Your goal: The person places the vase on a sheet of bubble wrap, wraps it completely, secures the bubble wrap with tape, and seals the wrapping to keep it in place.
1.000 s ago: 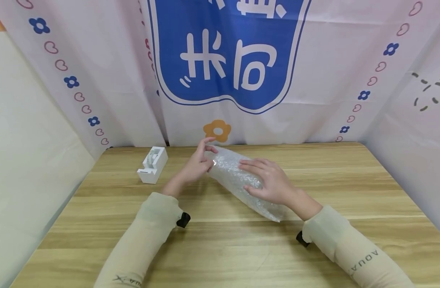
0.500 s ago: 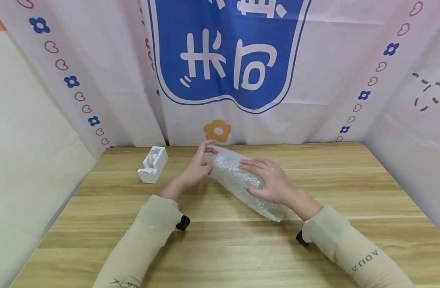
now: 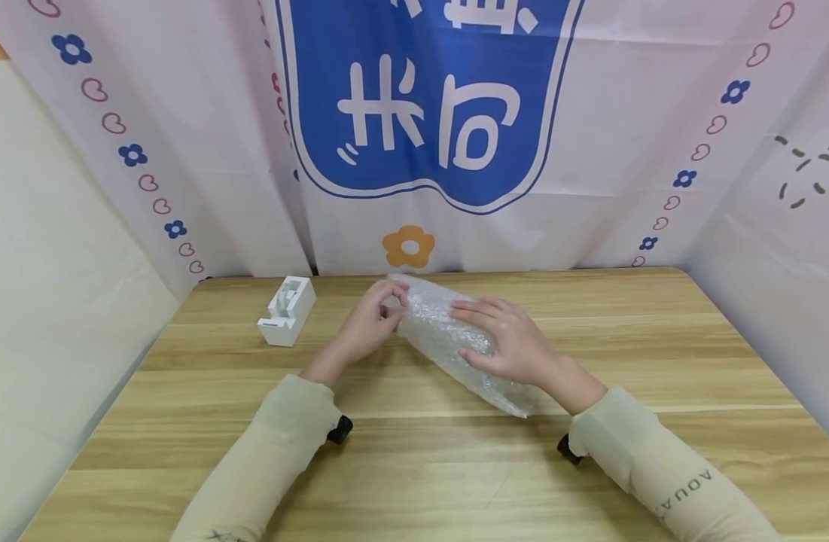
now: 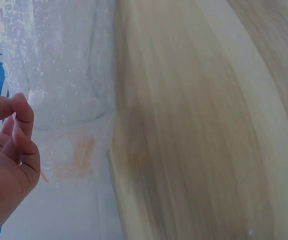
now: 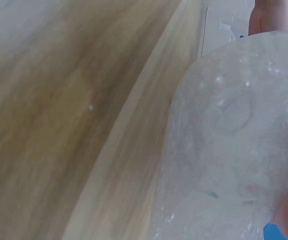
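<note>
A bubble-wrapped bundle point(image 3: 448, 335) lies slantwise on the table, its far end to the left. In the left wrist view, a rounded outline shows through the bubble wrap point(image 4: 64, 60); I cannot tell what is inside. My left hand point(image 3: 373, 316) is at the far left end, fingers bent and fingertips close to the thumb at the wrap's edge. That same hand point(image 4: 9, 145) appears beside the loose, clear end of the wrap in the left wrist view. My right hand point(image 3: 512, 339) rests on top of the bundle, fingers extended across it and thumb apart.
A white tape dispenser point(image 3: 288, 310) with a roll in it stands on the wooden table point(image 3: 400, 474), left of the bundle. Behind the table's far edge hangs a printed cloth point(image 3: 590, 203) with a blue emblem. Pale cloth walls flank both sides.
My left hand's raised index finger has come down and bent toward the thumb at the wrap's edge. The left forearm has drawn back slightly. My right hand and the bundle have stayed put.
</note>
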Demonstrator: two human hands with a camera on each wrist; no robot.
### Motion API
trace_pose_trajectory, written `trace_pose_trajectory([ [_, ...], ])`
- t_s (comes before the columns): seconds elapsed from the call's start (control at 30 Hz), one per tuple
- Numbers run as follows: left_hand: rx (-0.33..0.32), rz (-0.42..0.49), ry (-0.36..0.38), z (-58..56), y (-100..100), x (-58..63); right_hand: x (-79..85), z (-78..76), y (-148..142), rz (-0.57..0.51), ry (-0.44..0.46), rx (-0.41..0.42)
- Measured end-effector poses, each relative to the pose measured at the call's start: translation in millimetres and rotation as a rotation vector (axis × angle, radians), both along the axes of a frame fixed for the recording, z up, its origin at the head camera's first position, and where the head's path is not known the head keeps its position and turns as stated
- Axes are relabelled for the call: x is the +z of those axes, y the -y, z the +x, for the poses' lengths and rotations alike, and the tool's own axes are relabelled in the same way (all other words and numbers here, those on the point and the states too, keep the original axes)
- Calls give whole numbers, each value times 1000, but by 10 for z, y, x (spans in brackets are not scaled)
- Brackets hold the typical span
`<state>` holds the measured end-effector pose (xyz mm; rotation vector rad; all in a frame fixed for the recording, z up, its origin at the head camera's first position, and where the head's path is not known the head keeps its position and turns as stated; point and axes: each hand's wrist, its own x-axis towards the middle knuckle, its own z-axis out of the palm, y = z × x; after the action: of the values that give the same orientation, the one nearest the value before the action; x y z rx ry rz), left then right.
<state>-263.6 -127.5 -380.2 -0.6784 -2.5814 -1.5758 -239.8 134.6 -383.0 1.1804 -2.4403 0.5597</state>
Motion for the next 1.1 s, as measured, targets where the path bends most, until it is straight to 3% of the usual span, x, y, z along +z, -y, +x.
trace_pose_trajectory([
  [0.27,46,-47,-68,10,23,-39,1,-2,6,0,-3,4],
  [0.63,14,-26,-18,-3,88,-94,2,9,15,8,9,-8],
  [0.8,5,-57,13,-5,101,-93,2,11,19,7,12,-6],
  [1.1,16,-199,-109,-22,64,-75,-5,-3,8,8,10,-14],
])
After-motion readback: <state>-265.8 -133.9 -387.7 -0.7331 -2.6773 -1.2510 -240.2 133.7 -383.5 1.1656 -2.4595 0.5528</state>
